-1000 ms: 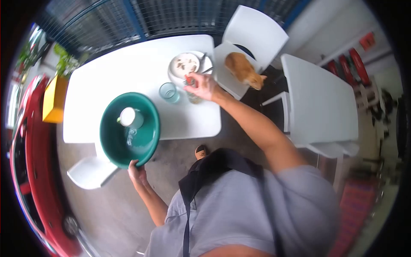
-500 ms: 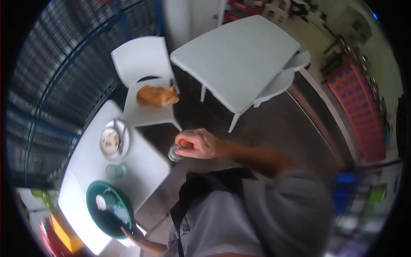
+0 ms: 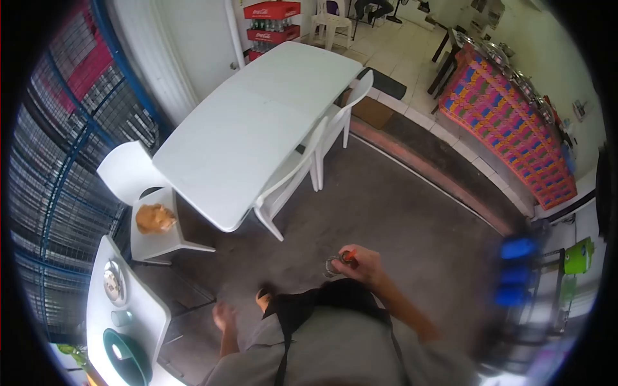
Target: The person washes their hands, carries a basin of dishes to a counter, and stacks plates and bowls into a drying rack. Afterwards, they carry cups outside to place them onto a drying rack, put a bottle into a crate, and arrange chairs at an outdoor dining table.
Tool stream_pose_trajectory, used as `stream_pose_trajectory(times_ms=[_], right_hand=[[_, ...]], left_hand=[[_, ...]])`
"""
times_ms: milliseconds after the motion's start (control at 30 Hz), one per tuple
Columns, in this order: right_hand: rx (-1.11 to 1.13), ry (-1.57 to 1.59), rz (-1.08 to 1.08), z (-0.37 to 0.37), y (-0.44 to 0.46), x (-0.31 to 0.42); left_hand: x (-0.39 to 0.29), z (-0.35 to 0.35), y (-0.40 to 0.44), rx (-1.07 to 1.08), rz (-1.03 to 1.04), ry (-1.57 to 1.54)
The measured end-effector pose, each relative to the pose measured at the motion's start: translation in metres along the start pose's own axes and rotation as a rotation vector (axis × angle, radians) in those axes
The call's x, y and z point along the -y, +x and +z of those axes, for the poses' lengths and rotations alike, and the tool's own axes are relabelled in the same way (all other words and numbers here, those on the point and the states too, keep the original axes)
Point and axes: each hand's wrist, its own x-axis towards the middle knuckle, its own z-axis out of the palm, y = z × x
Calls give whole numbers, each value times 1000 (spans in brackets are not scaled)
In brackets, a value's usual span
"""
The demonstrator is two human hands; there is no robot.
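My right hand (image 3: 364, 262) is closed around small containers, at least one with an orange-red top (image 3: 348, 256); a round clear glass-like rim (image 3: 331, 266) shows at its left. They are held in front of my body, above the dark floor. My left hand (image 3: 224, 318) hangs at lower left, blurred, and touches nothing visible. On the white table (image 3: 149, 311) at far left stand a green basin (image 3: 138, 363) with a white cup (image 3: 117, 351) in it, a clear glass (image 3: 121, 318) and a plate with food remains (image 3: 113, 283).
An orange cat (image 3: 154, 219) lies on a white chair (image 3: 129, 170). A long white table (image 3: 251, 122) with chairs stands ahead. Beyond it are red crates (image 3: 273, 10), a step (image 3: 418, 164) and a counter with patterned cloth (image 3: 508, 122). A person's legs show at the top.
The view has swung right, away from the table with the basin. My right hand has carried the containers off that table. My left hand has let go of the basin.
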Motion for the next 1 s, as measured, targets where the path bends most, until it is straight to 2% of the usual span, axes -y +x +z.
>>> stream_pose_trajectory(times_ms=[33,100,133,200,233,267,333,400,433,500,567,633,667,733,767,833,933,967,1000], right_hand=[[-2,-5,3,-26,4,-17],[-59,-26,219,-69,15,-48],[-58,-25,224,-87,21,-68],[-172,-71,278,-121,40,-111],[-174,-74,290,-137,52,-130],[-234,-87,322,-155,67,-146],[-300,-115,348,-189,99,-187],[-400,-135,367,-221,133,-231],[-400,-144,367,-238,152,-251],[-454,-272,382,-273,197,-282],[-472,-344,335,-309,241,-314],[-474,-386,284,-349,299,-366],[-500,-414,326,-368,317,-389],[-518,-430,360,-387,363,-428],[-508,-425,401,-396,389,-444],[-461,-365,493,-413,441,-488],[-397,-289,323,-431,530,-566],[-328,-266,395,-437,562,-591],[-320,-338,311,-438,596,-623]], left_hand=[[-23,57,-22,305,-107,232],[-79,163,-86,771,-228,311],[-75,189,-85,770,-232,315],[-79,251,-85,1524,-307,536],[-94,279,-90,1529,-319,541],[-148,321,-117,1346,-432,785],[-170,388,-108,1159,-526,1013],[-158,445,-57,1432,-69,1257],[-164,479,-45,1440,-67,1252],[-230,568,-48,1362,232,1360],[-287,645,-67,1255,436,1155],[-340,747,-63,1299,587,816],[-354,780,-58,1279,587,821],[-372,842,-44,1221,847,851],[-380,871,-38,1203,842,852],[-392,926,-25,1007,1115,933],[-404,986,-3,887,970,946],[-403,1002,10,815,945,933],[-401,1014,26,809,931,934]])
